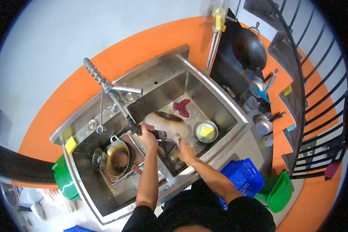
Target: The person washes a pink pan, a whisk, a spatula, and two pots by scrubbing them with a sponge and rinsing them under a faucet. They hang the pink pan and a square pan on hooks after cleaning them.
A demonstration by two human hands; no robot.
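Note:
My left hand (pixel 148 136) is closed round the black handle of the spray faucet (pixel 135 127), over the divider of the two-basin steel sink. My right hand (pixel 186 152) grips the handle of a large pan (pixel 166 123), which lies tilted in the right basin with brown stains on its surface. The spray head points toward the pan's handle. Beyond the pan lies a dark red cloth (pixel 181 108). To its right, a round metal bowl (pixel 206 132) holds a yellow sponge (pixel 207 132).
In the left basin are a stained pan (pixel 117 158), a small metal bowl (pixel 99 159) and a tray. A yellow sponge (pixel 70 145) sits on the left rim. Blue baskets (pixel 243 177) and a green bin (pixel 280 192) stand at the right; a black wok (pixel 249 48) hangs beyond.

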